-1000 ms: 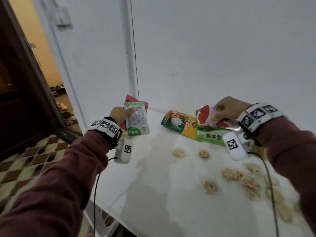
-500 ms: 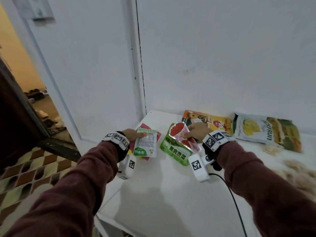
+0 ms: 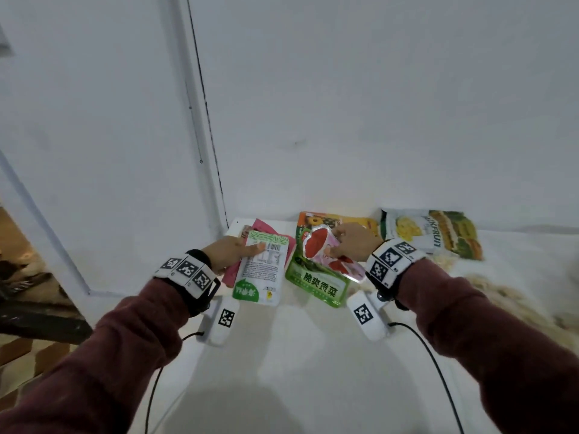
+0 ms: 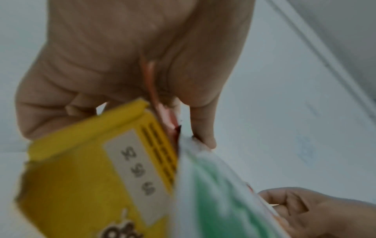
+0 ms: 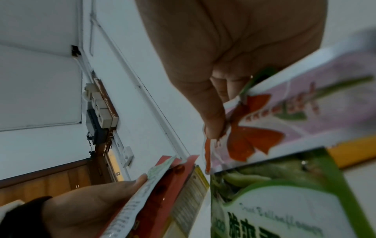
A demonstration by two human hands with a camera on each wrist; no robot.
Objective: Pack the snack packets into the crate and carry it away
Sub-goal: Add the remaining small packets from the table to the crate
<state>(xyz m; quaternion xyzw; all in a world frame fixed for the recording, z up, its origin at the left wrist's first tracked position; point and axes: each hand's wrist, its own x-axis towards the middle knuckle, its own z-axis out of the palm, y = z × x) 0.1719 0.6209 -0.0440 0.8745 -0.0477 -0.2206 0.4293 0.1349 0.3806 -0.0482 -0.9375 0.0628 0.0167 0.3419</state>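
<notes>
My left hand (image 3: 230,250) grips a stack of packets: a white-and-green pouch (image 3: 261,270) on top, a pink-red packet (image 3: 266,228) under it, and a yellow packet (image 4: 85,185) at the bottom, seen in the left wrist view. My right hand (image 3: 352,241) holds a pink packet with red shapes (image 3: 319,249) over a green packet (image 3: 318,285). The right wrist view shows the thumb (image 5: 211,119) pinching the pink packet (image 5: 305,103) above the green one (image 5: 284,201). An orange packet (image 3: 332,219) and a jackfruit packet (image 3: 432,233) lie by the wall. No crate is in view.
The white table (image 3: 313,355) stands in a corner of white walls (image 3: 376,104). Loose pale snack pieces (image 3: 507,302) are scattered at the right. At the left, past the table edge, are a doorway and a tiled floor (image 3: 22,355).
Both hands with their packets have come closer together near the table's back left corner. The view has swung right, so the jackfruit packet now shows.
</notes>
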